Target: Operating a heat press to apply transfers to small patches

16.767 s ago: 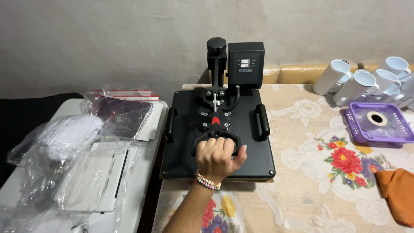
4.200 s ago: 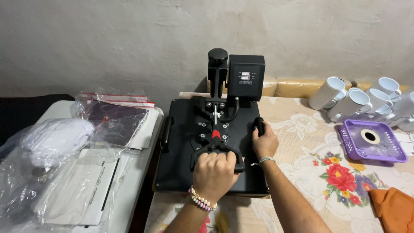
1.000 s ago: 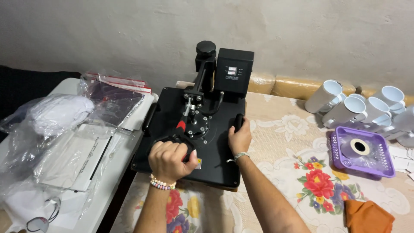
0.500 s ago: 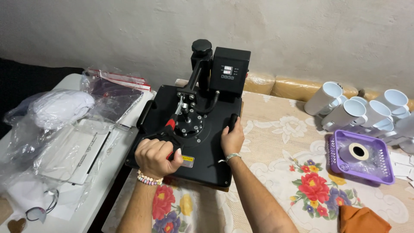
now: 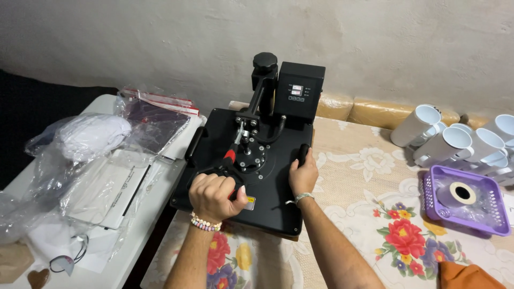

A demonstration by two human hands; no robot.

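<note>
The left hand [image 5: 213, 195] is nearest the viewer, its fingers [image 5: 231, 199] wrapped fully closed around the lever [image 5: 231, 156] of the press [image 5: 251, 166]; a bead bracelet [image 5: 205, 223] circles the wrist. The lever has a black grip and a red section above it. Just to the right and slightly farther, the right hand [image 5: 303, 175] is closed around the side handle [image 5: 303, 153] on the right edge of the press plate.

The press is black and sits on the counter [image 5: 369, 208], which carries a floral cloth. Its plate is skewed, with the near corner turned to the left. The control box [image 5: 299, 91] stands at the far end of the press, beside the pivot column [image 5: 264, 67].

To the right lies a purple basket [image 5: 465, 200] holding a tape roll [image 5: 462, 191]. Beyond it, white mugs [image 5: 444, 142] lie near the wall. To the left, a white table [image 5: 101, 214] holds bagged items [image 5: 91, 139].
</note>
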